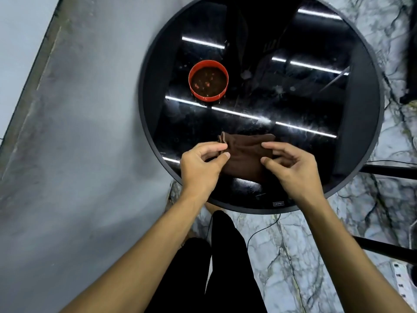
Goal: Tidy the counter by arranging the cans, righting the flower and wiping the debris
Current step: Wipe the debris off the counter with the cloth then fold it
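Observation:
A brown cloth (244, 154) lies crumpled on the near part of a round black glass table (361, 132). My left hand (200, 166) pinches the cloth's left edge between thumb and fingers. My right hand (291, 168) grips its right edge the same way. A red round container (208, 80) holding dark contents with small reddish bits stands upright on the table's left middle, well beyond the cloth. Faint smudges and specks (279, 89) mark the glass right of the container. No cans or flower are visible.
A grey wall (79, 132) runs along the left. Marble-pattern floor (282, 245) lies below, crossed by a thin black cable (261, 231). Dark bars (388, 169) extend from the table at right. My dark-clothed legs (225, 256) stand below the table's near edge.

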Demonstrator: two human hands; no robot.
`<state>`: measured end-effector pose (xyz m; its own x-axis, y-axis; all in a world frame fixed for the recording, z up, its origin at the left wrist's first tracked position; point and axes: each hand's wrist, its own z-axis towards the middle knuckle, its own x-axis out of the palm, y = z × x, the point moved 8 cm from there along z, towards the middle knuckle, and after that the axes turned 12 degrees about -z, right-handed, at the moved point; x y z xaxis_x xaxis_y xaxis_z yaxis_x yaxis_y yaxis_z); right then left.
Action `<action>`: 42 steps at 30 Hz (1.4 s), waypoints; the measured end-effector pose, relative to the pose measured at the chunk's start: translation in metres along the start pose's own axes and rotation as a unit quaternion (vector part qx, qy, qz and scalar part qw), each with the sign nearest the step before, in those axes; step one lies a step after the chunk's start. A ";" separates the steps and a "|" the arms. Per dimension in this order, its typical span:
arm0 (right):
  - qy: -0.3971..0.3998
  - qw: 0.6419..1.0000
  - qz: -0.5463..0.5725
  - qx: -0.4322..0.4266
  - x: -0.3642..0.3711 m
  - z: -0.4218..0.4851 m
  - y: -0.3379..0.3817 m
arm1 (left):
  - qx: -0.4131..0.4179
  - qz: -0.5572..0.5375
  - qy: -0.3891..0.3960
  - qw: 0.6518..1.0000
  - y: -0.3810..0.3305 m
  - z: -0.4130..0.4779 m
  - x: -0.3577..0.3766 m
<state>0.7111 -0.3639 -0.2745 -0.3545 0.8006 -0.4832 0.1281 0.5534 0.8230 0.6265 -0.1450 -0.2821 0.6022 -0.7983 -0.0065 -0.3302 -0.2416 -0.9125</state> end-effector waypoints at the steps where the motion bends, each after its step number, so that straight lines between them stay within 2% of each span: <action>1: 0.002 1.000 -0.011 0.003 0.000 -0.001 0.000 | 0.002 0.008 0.004 1.000 0.000 -0.001 0.000; 6: -0.036 0.997 -0.068 -0.003 -0.013 -0.008 0.009 | 0.040 0.042 0.006 0.998 -0.012 -0.006 -0.004; 11: -0.078 0.980 -0.181 -0.033 -0.028 -0.013 0.029 | 0.154 0.167 0.035 0.973 -0.043 -0.015 0.001; 14: -0.057 0.966 -0.246 -0.063 -0.025 -0.012 0.039 | 0.187 0.233 0.088 0.950 -0.051 -0.019 0.013; 20: 0.037 0.931 -0.350 -0.096 -0.006 -0.015 0.047 | 0.170 0.350 0.179 0.903 -0.048 -0.025 0.034; 31: 0.028 0.895 -0.412 -0.169 -0.009 -0.031 0.067 | 0.209 0.363 0.208 0.884 -0.069 -0.037 0.039; 42: 0.009 0.892 -0.407 -0.194 -0.024 -0.053 0.101 | 0.262 0.367 0.195 0.871 -0.101 -0.065 0.024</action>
<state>0.6834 -0.3389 -0.1639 -0.1992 0.1627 -0.9664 -0.5084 0.8259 0.2438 0.6270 -0.1752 -0.1633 0.0420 -0.7836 -0.6198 -0.0838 0.6155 -0.7837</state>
